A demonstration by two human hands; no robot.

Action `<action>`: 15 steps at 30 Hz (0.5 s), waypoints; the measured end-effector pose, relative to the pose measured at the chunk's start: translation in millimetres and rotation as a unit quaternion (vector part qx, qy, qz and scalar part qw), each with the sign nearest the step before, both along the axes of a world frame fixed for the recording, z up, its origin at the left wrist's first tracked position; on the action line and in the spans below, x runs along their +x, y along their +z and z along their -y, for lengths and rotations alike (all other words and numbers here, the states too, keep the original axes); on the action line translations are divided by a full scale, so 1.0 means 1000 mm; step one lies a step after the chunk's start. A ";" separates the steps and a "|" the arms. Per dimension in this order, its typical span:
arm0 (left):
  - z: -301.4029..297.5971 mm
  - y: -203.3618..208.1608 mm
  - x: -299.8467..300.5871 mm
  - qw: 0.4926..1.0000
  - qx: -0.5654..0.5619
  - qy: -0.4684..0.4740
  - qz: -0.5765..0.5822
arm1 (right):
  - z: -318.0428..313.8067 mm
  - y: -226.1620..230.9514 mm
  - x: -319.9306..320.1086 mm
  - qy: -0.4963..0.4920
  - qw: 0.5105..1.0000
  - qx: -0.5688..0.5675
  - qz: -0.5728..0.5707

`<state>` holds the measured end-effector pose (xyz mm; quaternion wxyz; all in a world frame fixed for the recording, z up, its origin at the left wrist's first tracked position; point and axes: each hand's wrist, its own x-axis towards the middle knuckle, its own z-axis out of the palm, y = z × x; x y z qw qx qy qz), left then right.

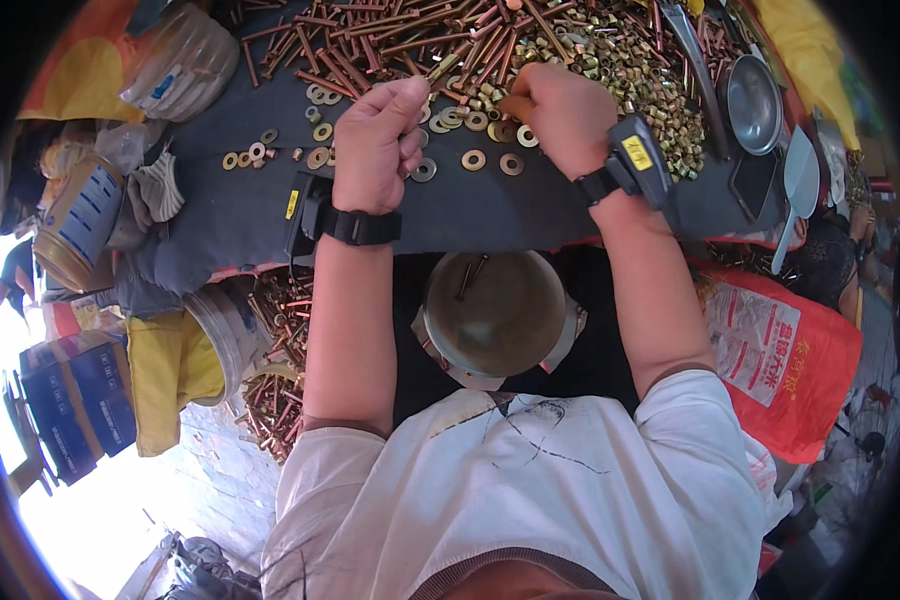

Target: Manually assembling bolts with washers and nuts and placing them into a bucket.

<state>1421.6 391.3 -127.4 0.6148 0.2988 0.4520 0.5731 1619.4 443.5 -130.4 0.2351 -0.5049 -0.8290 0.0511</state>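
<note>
My left hand (pixel 378 135) is closed above the dark-covered table, thumb pressed against the curled fingers. A bolt with a gold-coloured end (pixel 443 67) lies right at its fingertips; whether they grip it, I cannot tell. Across from it, my right hand (pixel 568 115) has thumb and fingers bent together at the edge of the small gold nuts (pixel 660 105). What lies between those fingertips is hidden. Flat washers (pixel 473 159) are scattered below and between the hands. Beyond them a heap of long copper-coloured bolts (pixel 390 40) spreads over the far side.
A round bowl (pixel 495 325) holding a few bolts sits below the table edge, between my forearms. More bolts (pixel 280 310) fill a place at left. On the right lie a metal ladle (pixel 754 105), a white scoop (pixel 800 180), a phone (pixel 753 185) and a red sack (pixel 800 350).
</note>
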 end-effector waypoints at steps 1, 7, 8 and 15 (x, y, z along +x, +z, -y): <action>0.000 0.000 0.000 1.000 0.001 0.002 0.000 | 0.000 0.002 0.002 0.002 1.000 0.001 0.000; 0.000 -0.003 0.013 0.999 -0.004 -0.004 -0.039 | 0.001 0.017 0.011 0.120 0.658 -0.376 -0.641; 0.000 -0.002 0.015 0.999 -0.008 -0.013 -0.040 | 0.001 0.017 0.012 0.137 0.626 -0.389 -0.662; 0.002 0.000 0.016 0.998 -0.007 -0.032 -0.059 | 0.014 0.026 0.006 0.064 0.744 -0.335 -0.575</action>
